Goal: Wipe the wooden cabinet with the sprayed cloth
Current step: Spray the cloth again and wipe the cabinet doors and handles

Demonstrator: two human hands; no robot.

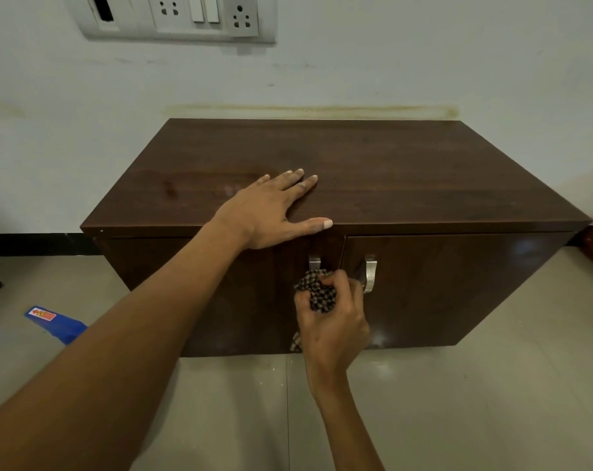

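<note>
My right hand [332, 314] grips the soft cloth [317, 292], bunched, against the cabinet [424, 185] front. My left hand [271, 209] lies open, flat on top, so I judge it steadies well.

A pale, off-white wall [424, 62] fills the upper part of the view, marked with faint scuffs and a yellowish stain line [308, 111] running level across it. High on the left sits a white switch plate [172, 17] with sockets, rocker switches and one dark open slot. A black skirting strip [33, 244] runs along the foot of the wall on the left. The floor [492, 385] is laid with large, glossy beige tiles with thin joints, showing soft reflections of light. A blue packet [55, 322] with a red label lies on the tiles at left.
</note>
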